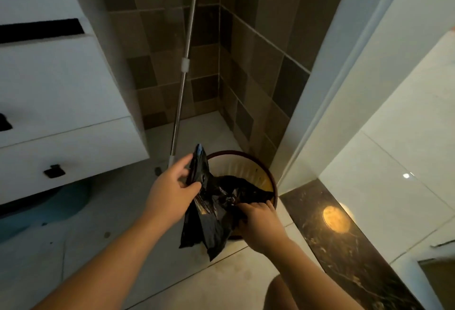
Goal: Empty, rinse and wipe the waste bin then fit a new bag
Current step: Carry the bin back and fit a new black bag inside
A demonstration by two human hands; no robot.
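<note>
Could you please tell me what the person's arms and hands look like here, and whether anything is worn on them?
Both forearms are bare as far as the frame shows: no sleeves or gloves. The left hand and right hand show no rings, watch or bracelet that I can make out in the dim light.

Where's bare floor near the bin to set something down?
Bare tile lies in front of the waste bin, between the forearms, and leftward below the white drawer cabinet. Crowded: both hands, left and right, hold the black bag over the bin; the mop handle leans behind it.
</note>
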